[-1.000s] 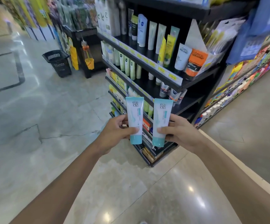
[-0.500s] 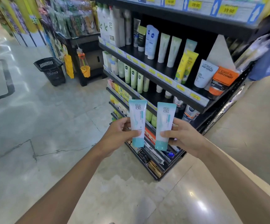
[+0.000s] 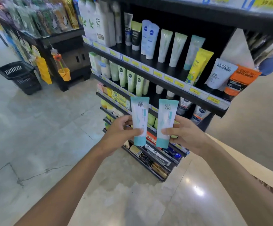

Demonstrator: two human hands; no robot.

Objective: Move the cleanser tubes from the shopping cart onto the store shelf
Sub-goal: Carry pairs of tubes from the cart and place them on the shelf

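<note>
**Two tubes up, shelf ahead**

While both tubes are off the cart and in my hands, the risk I see is at the shelf [image 3: 157,79] itself. Its rows in the upper middle of the frame are packed with standing tubes, and I judge that pushing mine in with both hands at once could knock a neighbour over or send one off the lip. My grip is low, near the caps, so the tall upper parts could swing and clip the price strip on the way in. A slip is also possible, since only fingertips and thumbs hold them.

My left hand [image 3: 121,132] pinches the left tube [image 3: 139,121], thumb across its front and fingers behind. My right hand [image 3: 184,134] holds the right tube [image 3: 166,123] the same way. Both tubes stand upright, caps down, side by side but apart, at the centre of the frame. They sit in front of the lower shelves, not yet touching any of them. The cart is not in view.
</note>
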